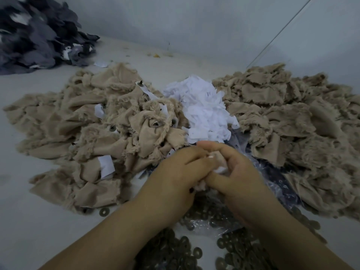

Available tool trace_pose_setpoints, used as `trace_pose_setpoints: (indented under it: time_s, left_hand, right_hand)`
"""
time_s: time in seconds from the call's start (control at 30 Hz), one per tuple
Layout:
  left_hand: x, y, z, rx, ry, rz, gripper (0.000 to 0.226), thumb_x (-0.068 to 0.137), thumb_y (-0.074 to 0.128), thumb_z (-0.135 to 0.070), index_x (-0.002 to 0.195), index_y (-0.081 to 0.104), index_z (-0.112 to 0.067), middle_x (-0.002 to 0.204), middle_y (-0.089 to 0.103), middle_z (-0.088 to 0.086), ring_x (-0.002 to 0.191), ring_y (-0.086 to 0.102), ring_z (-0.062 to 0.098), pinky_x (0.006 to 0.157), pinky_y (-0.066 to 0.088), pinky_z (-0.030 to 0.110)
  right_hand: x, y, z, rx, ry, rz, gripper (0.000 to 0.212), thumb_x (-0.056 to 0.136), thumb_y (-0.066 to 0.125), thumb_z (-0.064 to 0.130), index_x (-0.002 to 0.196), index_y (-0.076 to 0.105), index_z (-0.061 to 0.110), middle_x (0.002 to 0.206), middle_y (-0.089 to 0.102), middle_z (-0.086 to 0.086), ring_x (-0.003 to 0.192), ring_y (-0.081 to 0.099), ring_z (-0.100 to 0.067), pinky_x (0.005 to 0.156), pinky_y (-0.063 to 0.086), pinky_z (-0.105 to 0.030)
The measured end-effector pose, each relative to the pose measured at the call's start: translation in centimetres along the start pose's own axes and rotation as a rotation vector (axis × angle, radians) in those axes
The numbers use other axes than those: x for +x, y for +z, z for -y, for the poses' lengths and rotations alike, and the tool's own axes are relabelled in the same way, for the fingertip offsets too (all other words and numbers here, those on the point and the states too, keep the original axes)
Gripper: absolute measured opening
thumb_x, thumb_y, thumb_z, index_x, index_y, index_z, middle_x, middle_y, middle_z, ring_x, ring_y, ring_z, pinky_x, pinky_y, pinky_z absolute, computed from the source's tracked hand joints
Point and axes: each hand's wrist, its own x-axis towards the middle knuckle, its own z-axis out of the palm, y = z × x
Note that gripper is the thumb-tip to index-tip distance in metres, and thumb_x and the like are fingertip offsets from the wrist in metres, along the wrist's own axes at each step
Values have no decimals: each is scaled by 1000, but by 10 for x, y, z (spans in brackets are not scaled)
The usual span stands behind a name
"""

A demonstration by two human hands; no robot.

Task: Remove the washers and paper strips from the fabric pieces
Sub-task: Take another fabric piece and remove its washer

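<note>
Hands, left (pixel 175 180) and right (pixel 239 178), grip fabric piece (pixel 200 185).

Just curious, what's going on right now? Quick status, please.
Left hand and right hand both gripping one fabric piece with paper strip. Washers piled below. Nothing in the way.

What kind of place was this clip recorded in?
Probably a small textile or craft workshop bench: heaps of beige fabric pieces, a mound of white paper strips, loose metal washers and a dark fabric pile on a plain pale table.
</note>
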Motion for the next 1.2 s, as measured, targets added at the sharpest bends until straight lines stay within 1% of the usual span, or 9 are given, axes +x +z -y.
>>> trace_pose_setpoints:
  time_s: [0.1,0.23,0.33,0.43,0.67,0.8,0.87,1.0,1.2]
  left_hand:
    - [12,-23,9,329,29,-143,22,89,57,1,106,69,7,100,62,25,88,59,33,67,52,42]
    - [36,-47,29,412,-221,-306,30,100,46,-16,120,59,3,118,49,14,103,48,23,75,39,29]
    - [34,-38,60,727,-435,169,63,98,50,-33,146,32,4,156,19,22,141,21,42,111,27,54]
    - [25,-32,82,728,-721,495,86,92,5,-64,154,17,-6,163,11,12,151,1,30,119,5,55]
    - [40,-33,57,827,-449,233,31,92,49,-24,110,63,-4,126,58,16,131,41,39,106,15,75]
    - [41,-16,39,787,-200,177,21,80,46,-14,79,65,-4,102,63,17,117,51,40,107,16,75]
    - [43,-12,41,817,-231,230,22,80,48,-13,81,66,-2,102,64,20,115,52,40,110,14,72]
    - [42,-22,68,783,-561,396,35,97,39,-31,108,58,-4,116,61,19,119,49,37,116,15,54]
    - [37,-7,51,622,-358,323,29,67,67,2,96,64,2,101,65,22,103,58,41,101,36,61]
  right_hand:
    - [1,-2,3,-50,-25,-98,39,82,75,5,117,66,18,105,77,2,99,73,-14,76,57,-19]
    - [-1,-2,-1,-203,-18,-181,35,88,71,4,114,67,27,104,75,14,101,70,-1,76,55,-13]
    - [-3,0,-3,-242,0,-169,34,89,72,7,111,67,32,101,75,15,99,69,2,73,54,-10]
    - [-2,0,-4,-273,-18,-181,33,88,72,6,108,69,32,101,75,14,98,69,3,72,54,-9]
    - [-1,0,-1,-531,-131,-274,31,86,74,9,101,69,36,85,72,9,75,71,-6,67,62,-29]
    - [4,-17,8,-916,-332,-385,29,84,75,15,98,65,38,92,63,13,79,62,0,68,47,-7]
    - [7,-30,12,-1089,-311,-402,23,85,73,19,107,69,27,100,63,7,77,56,-1,68,39,-5]
    - [12,-57,16,-1308,-96,-410,30,91,67,28,120,65,20,122,57,-4,97,57,-19,81,47,-30]
    - [19,-73,11,-1552,190,-443,39,94,53,36,129,57,20,139,45,-19,117,50,-40,94,46,-39]
